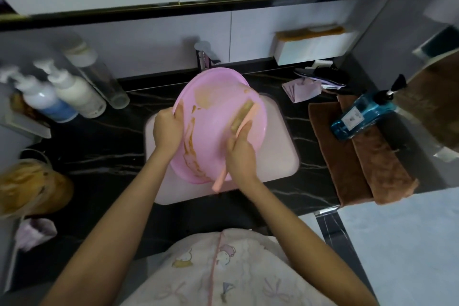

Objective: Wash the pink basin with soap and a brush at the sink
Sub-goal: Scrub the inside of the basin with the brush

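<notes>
The pink basin (213, 112) is tilted over the white sink (280, 146), its inside smeared with brown streaks. My left hand (167, 130) grips the basin's left rim. My right hand (241, 154) holds a pink brush (242, 117) by its handle, and the brown-stained bristle head lies against the basin's inner right side. The handle's end sticks out below my right hand. The chrome tap (204, 56) stands behind the basin. A blue soap pump bottle (365, 114) stands on the counter to the right.
Pump bottles (67, 97) stand at the left on the black counter (99, 151). A brown-stained container (32, 186) sits at the front left. Brown towels (360, 164) lie at the right, with a tissue box (315, 47) and a dark brush (323, 77) behind.
</notes>
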Demonstrator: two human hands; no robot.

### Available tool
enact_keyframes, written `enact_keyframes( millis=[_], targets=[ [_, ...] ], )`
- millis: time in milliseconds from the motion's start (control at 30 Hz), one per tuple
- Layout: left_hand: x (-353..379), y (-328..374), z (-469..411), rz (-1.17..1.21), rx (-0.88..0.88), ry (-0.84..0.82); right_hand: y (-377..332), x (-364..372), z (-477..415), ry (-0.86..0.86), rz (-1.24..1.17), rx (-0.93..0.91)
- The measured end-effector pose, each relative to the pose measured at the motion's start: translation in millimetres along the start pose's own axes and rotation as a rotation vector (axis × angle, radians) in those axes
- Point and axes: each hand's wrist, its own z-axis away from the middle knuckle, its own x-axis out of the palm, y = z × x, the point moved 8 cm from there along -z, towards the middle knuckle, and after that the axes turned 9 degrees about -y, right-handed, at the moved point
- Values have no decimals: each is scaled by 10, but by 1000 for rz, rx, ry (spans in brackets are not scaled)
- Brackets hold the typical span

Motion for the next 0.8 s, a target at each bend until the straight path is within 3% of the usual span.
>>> enact_keyframes(
  millis=[67, 200, 367, 533, 667, 800],
  targets=[
    [15, 17, 17, -7, -2, -3, -12, -69, -27, 27, 37, 42],
    [-11, -10, 13, -6, 9, 11, -101, 335, 386, -77, 111, -74],
    [16, 80, 94, -15, 5, -9, 76, -195, -76, 39, 6, 142],
    [-5, -8, 39, 6, -3, 8, -211, 181, 352, -88, 14, -28],
    [-5, 75, 83, -15, 12, -2, 113, -189, -87, 39, -20, 190],
    [-20, 44, 80, -11, 10, 25, -162, 159, 402, -59, -34, 17]
  ],
)
